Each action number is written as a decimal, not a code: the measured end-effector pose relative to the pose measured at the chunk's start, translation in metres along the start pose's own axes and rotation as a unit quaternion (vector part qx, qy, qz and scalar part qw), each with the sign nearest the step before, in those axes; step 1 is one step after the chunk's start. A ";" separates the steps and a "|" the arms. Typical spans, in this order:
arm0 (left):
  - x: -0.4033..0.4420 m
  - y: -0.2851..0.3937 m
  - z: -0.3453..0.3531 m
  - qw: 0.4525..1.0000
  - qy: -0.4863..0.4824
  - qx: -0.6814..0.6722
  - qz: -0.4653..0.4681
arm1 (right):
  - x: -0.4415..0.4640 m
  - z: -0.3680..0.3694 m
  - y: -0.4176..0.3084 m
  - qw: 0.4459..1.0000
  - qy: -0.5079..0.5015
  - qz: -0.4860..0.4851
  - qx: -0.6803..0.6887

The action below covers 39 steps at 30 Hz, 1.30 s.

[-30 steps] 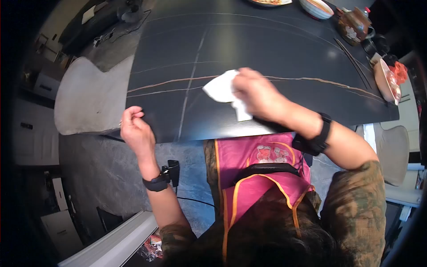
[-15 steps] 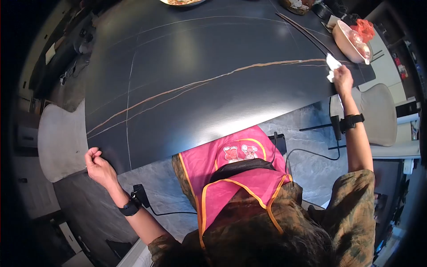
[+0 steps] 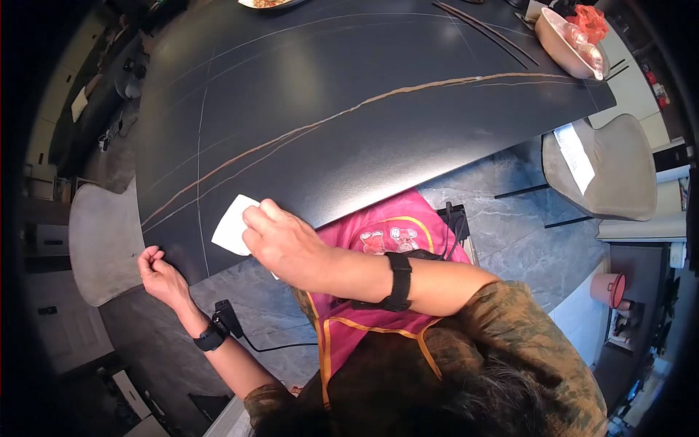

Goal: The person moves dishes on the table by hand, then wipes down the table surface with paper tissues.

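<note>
My right hand [image 3: 280, 237] is closed on a white cloth or tissue [image 3: 234, 224], which lies against the dark tabletop [image 3: 328, 124] near its front left edge. Part of the white piece is hidden under the fingers. At the table's left corner is my left hand [image 3: 163, 277], its fingers curled, with nothing visible in them. That hand is beside the table edge, next to a grey chair.
At the far right of the table stands a pink bowl [image 3: 568, 45] with a red plastic bag [image 3: 588, 25]. Dark chopsticks [image 3: 488, 33] lie beside it. A plate of food [image 3: 266, 3] is at the far edge. Grey chairs [image 3: 105, 244] flank the table.
My right hand has swept from centre to the table's right end, then back to the front left, still gripping the white piece. The view has shifted too; my left hand stays at the corner.
</note>
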<state>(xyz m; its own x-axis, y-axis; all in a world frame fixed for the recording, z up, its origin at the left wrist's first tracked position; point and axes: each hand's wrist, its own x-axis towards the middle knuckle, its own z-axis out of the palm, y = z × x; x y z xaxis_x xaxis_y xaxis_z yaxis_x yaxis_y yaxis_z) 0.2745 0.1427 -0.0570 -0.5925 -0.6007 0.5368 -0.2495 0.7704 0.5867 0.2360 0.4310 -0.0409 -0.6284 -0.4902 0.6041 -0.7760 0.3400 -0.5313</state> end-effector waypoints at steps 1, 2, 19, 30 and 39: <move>0.000 -0.001 0.001 1.000 0.004 -0.010 0.004 | -0.002 -0.005 0.002 1.000 0.010 0.001 0.009; 0.000 -0.003 0.003 1.000 0.008 -0.019 0.006 | -0.008 -0.014 0.008 1.000 0.024 0.004 0.003; 0.000 0.000 0.000 1.000 0.020 0.011 -0.001 | -0.145 -0.344 0.208 0.848 0.176 0.289 -0.408; -0.001 0.004 0.001 0.999 0.031 -0.009 0.000 | -0.054 -0.137 0.075 0.924 -0.058 0.130 -0.354; -0.005 0.014 -0.001 0.999 0.033 -0.023 0.011 | 0.003 0.016 -0.018 0.974 -0.130 -0.049 -0.181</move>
<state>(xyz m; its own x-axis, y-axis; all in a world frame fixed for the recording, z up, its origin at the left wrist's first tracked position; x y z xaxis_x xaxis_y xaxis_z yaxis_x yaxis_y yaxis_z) 0.2745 0.1559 -0.0512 -0.5456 -0.5970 0.5881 -0.2000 0.7743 0.6005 0.2491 0.4110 -0.0387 -0.5508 -0.7059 0.4453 -0.8302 0.5183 -0.2053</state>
